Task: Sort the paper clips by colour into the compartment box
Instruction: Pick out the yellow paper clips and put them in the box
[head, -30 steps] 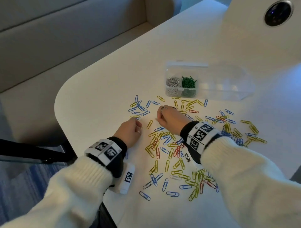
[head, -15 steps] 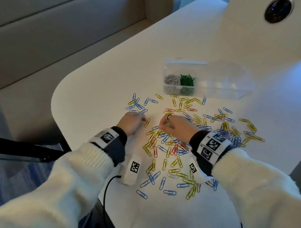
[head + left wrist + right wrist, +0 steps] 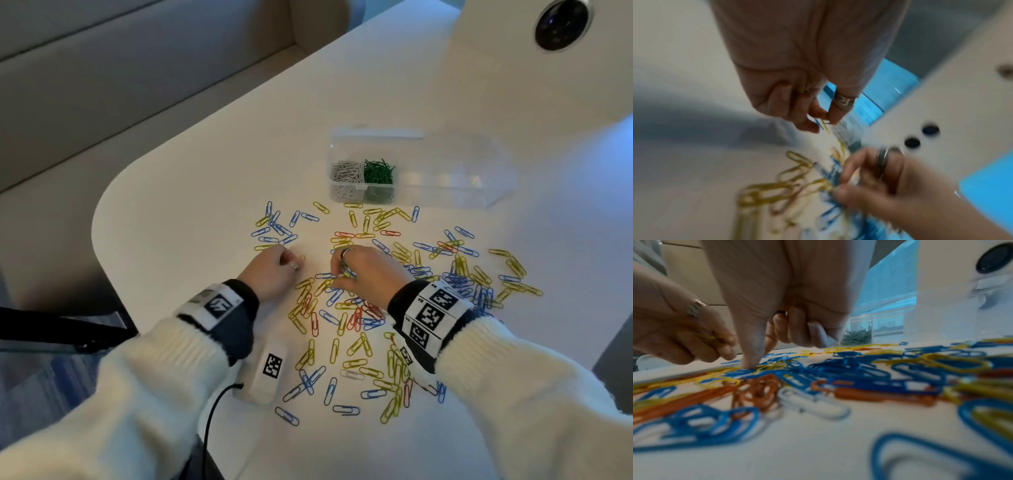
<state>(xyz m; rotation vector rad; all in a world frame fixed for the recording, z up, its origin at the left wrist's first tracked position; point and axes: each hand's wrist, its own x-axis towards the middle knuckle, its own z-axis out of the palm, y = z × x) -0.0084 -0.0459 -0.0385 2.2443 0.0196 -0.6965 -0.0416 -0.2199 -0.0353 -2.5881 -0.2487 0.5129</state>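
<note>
Yellow, blue and red paper clips (image 3: pixel 342 323) lie scattered over the white table (image 3: pixel 205 171). The clear compartment box (image 3: pixel 445 178) stands beyond them, holding white clips (image 3: pixel 345 170) and green clips (image 3: pixel 378 171) in two left compartments. My left hand (image 3: pixel 298 263) is curled at the pile's left edge, and yellow clips (image 3: pixel 709 338) show inside its fingers. My right hand (image 3: pixel 337 279) is down on the middle of the pile. Its thumb (image 3: pixel 750 360) and forefinger pinch a yellow clip (image 3: pixel 822 181) against the table. Both wrist views are blurred.
A white device with a square marker (image 3: pixel 265 371) and a black cable (image 3: pixel 212 418) lies by the table's near edge under my left wrist. A white unit with a dark lens (image 3: pixel 561 24) stands at the back right. The table's rounded edge (image 3: pixel 99 219) is on the left.
My right hand has drawn back from the farther clips to the middle of the pile and pinched down there. My left hand stays curled beside it, shifted only slightly.
</note>
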